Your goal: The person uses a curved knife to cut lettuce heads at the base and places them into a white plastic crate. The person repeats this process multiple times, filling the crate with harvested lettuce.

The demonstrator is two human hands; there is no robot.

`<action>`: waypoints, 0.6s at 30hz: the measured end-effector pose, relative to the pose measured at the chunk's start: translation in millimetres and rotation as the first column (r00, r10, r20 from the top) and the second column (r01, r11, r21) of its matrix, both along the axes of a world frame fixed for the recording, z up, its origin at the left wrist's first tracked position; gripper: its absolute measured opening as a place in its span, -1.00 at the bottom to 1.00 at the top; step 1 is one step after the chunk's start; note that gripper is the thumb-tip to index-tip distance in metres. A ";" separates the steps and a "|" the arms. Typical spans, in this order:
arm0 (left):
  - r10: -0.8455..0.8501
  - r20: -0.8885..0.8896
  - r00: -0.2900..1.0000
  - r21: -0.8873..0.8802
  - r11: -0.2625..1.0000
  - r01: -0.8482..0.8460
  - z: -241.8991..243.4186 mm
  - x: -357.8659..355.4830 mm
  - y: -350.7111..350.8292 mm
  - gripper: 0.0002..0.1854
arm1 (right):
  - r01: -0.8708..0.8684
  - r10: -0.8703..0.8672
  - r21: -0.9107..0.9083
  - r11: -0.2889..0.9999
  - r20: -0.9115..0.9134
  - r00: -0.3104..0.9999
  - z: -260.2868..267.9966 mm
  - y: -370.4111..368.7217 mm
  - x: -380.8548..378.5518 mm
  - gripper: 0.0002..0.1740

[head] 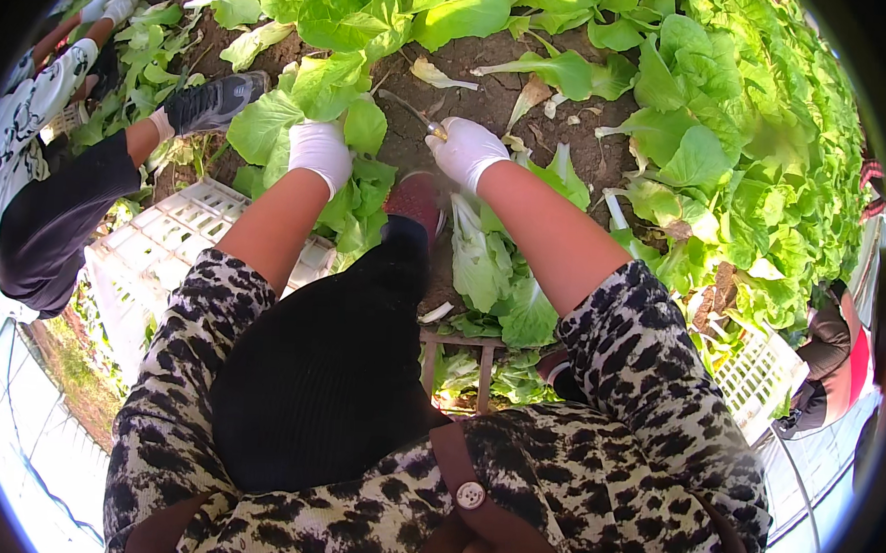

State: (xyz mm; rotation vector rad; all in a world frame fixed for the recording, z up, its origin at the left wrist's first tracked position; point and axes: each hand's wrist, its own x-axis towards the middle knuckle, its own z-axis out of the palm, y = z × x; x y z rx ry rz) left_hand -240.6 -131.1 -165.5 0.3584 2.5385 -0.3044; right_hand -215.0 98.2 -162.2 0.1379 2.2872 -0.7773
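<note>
My left hand (320,154), in a white glove, is closed among the leaves of a leafy green head (267,126); the leaves hide its fingertips. In my right hand (467,152), also gloved, is the handle of a small sickle (436,130). Its thin curved blade (403,105) points up and left over bare soil, apart from the leaves in my left hand. A cut leafy green head (478,256) lies below my right wrist. Beside it, nearer my left side, is my red shoe (415,200).
A white plastic crate (183,221) stands at left, close to another person's shoe (211,103). That person's gloved hands (115,8) are at upper left. At right, another crate (761,372) stands near a dense row of greens (778,181). A metal frame (458,340) lies below me.
</note>
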 end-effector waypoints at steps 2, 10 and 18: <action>0.016 -0.009 1.000 0.014 1.000 -0.016 -3.1 -0.1 -0.6 -0.23 | 0.011 -0.011 -0.010 1.000 -0.013 1.000 -8.2 -10.5 -9.0 -0.56; -0.001 -0.054 0.999 0.088 0.996 0.006 -2.3 -7.4 -11.9 -0.26 | -0.098 0.096 0.078 0.992 0.025 0.995 -32.2 -46.4 -44.9 -0.66; 0.133 0.053 0.990 -0.008 0.991 -0.133 11.4 -22.1 4.4 -0.23 | -0.293 0.265 0.081 0.953 0.249 0.932 -24.2 -31.4 -37.8 -0.60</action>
